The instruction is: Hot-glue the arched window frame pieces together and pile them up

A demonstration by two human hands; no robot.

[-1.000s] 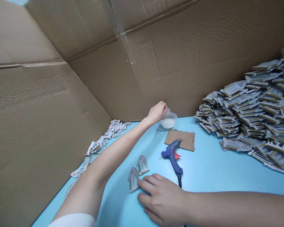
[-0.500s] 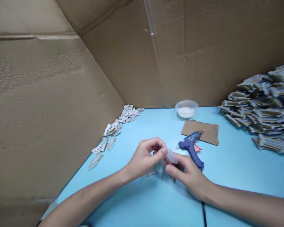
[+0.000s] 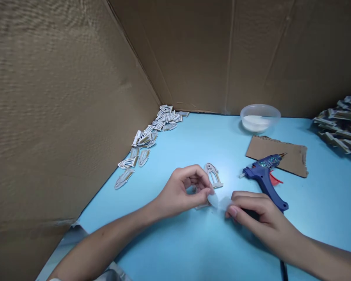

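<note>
My left hand is closed in a pinch on a thin, whitish translucent round piece. My right hand pinches a similar translucent film piece between thumb and fingers. The two pieces meet edge to edge between my hands; whether they are joined I cannot tell. Just beyond my left fingertips lies a white-and-tan arched cutout flat on the table. Another cutout sits partly hidden under my left hand. To the right of my right hand rests a blue glue gun with a red trigger.
Under the glue gun's nozzle is a cardboard piece. A clear plastic bowl with white contents stands behind it. Several arched cutouts line the left cardboard wall. A big stack of similar pieces rises at the far right.
My hands have moved apart, and a film piece now shows in each pinch. The view has shifted left and downward, uncovering the arched cutout beyond my left hand.
</note>
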